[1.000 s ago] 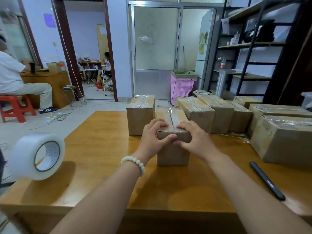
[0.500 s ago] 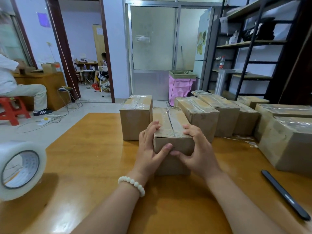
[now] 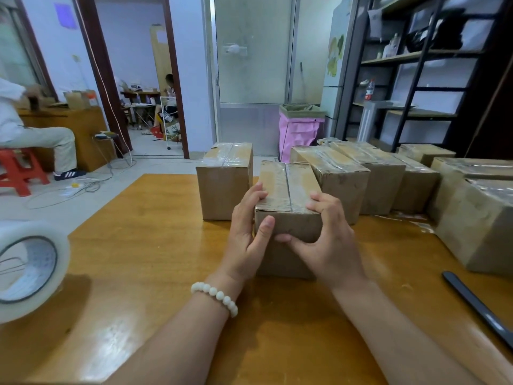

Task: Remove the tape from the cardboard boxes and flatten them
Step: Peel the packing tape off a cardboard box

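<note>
A small taped cardboard box (image 3: 288, 195) stands upright on the wooden table (image 3: 155, 245), its top seam covered by clear tape. My left hand (image 3: 248, 234) grips the box's near left corner, fingers on the left side and top edge, thumb on the front face. My right hand (image 3: 327, 240) grips the near right corner, fingers curled over the top edge, thumb pressed on the front face. Another taped box (image 3: 224, 184) stands just behind to the left, and several more taped boxes (image 3: 361, 176) line up to the right.
A large roll of clear tape (image 3: 27, 270) stands at the table's left edge. A dark pen-like tool (image 3: 477, 307) lies at the right. Two bigger boxes (image 3: 477, 218) crowd the far right. A seated person (image 3: 27, 129) is beyond the table on the left.
The box sits closer to me than before. Both hands have slid lower on its near end, thumbs now on the front face.
</note>
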Demonstrator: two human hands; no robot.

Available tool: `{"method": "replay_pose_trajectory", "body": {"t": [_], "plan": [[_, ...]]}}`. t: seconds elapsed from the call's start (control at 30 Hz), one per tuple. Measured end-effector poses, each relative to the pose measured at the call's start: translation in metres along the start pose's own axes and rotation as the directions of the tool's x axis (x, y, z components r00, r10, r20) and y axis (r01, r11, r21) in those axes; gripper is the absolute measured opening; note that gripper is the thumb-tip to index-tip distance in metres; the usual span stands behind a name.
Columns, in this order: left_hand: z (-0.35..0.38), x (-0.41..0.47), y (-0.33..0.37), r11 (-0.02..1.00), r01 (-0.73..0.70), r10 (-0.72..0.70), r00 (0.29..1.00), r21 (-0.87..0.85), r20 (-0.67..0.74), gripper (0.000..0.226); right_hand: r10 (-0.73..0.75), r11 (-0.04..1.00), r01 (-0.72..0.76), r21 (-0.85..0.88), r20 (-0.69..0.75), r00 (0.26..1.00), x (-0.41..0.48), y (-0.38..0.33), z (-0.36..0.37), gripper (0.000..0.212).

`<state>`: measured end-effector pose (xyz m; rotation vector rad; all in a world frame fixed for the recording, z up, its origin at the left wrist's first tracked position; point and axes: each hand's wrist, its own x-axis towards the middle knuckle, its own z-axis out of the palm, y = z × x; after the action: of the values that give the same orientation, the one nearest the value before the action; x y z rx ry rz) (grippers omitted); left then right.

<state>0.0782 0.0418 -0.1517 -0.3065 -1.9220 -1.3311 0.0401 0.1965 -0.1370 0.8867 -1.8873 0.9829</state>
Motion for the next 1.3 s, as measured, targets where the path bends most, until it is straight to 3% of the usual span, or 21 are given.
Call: {"method": "replay_pose_trajectory", "body": {"t": [0.23,0.4,0.53,0.67,0.83,1.3], "plan": [[0.001,-0.002,0.007,1.000,0.027,-0.027,1.000,-0.012,0.009,0.051,-0.009,1.000,0.010,0.027,-0.035,0.999,-0.001,-0.001,-0.002,0.052],[-0.002,-0.001,0.018,0.909,0.374,-0.362,0.927,-0.186,0.093,0.058,0.018,0.973,0.003,0.231,-0.089,0.996,-0.005,0.005,-0.010,0.057],[-0.003,0.003,0.013,0.828,0.525,-0.496,0.850,-0.197,0.176,0.086,-0.020,0.974,0.028,0.225,-0.036,0.999,-0.008,0.006,-0.011,0.064],[-0.004,0.000,0.011,0.832,0.519,-0.481,0.851,-0.198,0.208,0.113,-0.064,0.984,0.069,0.162,-0.035,0.997,-0.008,0.005,-0.009,0.071],[-0.003,-0.005,0.005,0.848,0.494,-0.467,0.867,-0.192,0.172,0.106,-0.083,0.977,0.101,0.186,-0.104,0.991,-0.014,-0.001,-0.014,0.063],[0.001,-0.005,0.003,0.802,0.572,-0.554,0.820,-0.171,0.145,0.109,-0.053,0.987,0.061,0.147,-0.056,0.997,-0.018,0.004,-0.004,0.068]]}}
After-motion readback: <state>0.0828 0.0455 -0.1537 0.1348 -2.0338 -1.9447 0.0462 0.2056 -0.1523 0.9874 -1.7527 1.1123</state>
